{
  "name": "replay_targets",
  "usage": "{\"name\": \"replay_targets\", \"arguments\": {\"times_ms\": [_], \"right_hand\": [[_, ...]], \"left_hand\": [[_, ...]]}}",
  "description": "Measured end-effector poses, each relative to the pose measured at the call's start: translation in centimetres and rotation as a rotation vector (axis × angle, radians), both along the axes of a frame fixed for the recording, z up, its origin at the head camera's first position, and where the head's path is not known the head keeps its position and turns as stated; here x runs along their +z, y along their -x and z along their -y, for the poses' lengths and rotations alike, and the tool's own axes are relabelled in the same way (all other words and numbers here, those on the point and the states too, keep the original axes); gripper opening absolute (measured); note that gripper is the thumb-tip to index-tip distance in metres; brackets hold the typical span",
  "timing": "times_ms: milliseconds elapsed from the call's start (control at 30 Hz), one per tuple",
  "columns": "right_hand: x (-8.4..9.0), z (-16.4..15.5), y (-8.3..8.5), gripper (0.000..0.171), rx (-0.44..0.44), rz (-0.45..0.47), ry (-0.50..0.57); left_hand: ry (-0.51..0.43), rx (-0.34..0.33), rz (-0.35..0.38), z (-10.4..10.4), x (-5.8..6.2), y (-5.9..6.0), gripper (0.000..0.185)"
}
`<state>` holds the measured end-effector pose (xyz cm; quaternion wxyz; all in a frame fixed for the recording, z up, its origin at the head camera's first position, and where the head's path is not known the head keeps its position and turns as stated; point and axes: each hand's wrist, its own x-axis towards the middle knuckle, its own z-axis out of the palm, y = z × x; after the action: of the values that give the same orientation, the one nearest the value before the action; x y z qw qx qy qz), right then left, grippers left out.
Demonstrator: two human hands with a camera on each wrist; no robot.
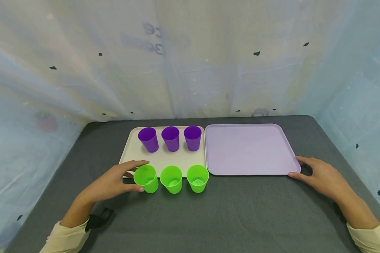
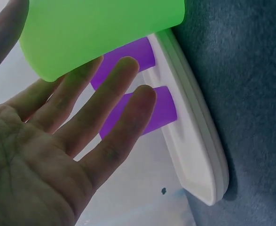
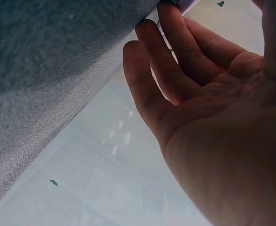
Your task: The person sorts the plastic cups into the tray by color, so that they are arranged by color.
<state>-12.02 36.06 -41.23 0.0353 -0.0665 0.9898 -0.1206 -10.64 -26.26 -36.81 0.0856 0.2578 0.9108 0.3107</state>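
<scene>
My left hand (image 1: pixel 114 181) curls round the leftmost of three bright green plastic cups (image 1: pixel 146 178), thumb over its far side and fingers at its near side; my right hand (image 1: pixel 320 175) lies open and relaxed, its fingertips (image 1: pixel 292 174) touching the near right corner of the pale lilac rectangular plastic tray (image 1: pixel 248 149). As I judge it, the work stands at its outset: no cup has reached the lilac tray, which carries nothing, and all six cups remain on or at the cream-white rectangular plastic tray (image 1: pixel 164 160) just beside it on the dark grey cloth-covered bench (image 1: pixel 228 218). Three purple plastic cups (image 1: pixel 171 138) stand upright in a row along the far side of the white tray; the green cups form a near row at its front edge, and whether they rest on the rim or on the bench I cannot tell. The cups appear to hold nothing
</scene>
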Motion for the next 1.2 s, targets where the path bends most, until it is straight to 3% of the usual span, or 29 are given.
{"name": "replay_targets", "arguments": {"times_ms": [467, 833, 1200], "right_hand": [[0.0, 0.1, 0.0, 0.089, -0.014, 0.003, -0.006], [0.0, 0.1, -0.1, 0.09, -0.019, 0.005, -0.009], [0.1, 0.1, -0.1, 0.09, -0.02, 0.013, -0.013]], "left_hand": [[-0.066, 0.027, 0.047, -0.3, -0.1, 0.2, 0.071], [-0.077, 0.057, 0.001, 0.4, 0.8, 0.1, 0.068], [-0.123, 0.077, 0.038, 0.9, 0.9, 0.1, 0.062]]}}
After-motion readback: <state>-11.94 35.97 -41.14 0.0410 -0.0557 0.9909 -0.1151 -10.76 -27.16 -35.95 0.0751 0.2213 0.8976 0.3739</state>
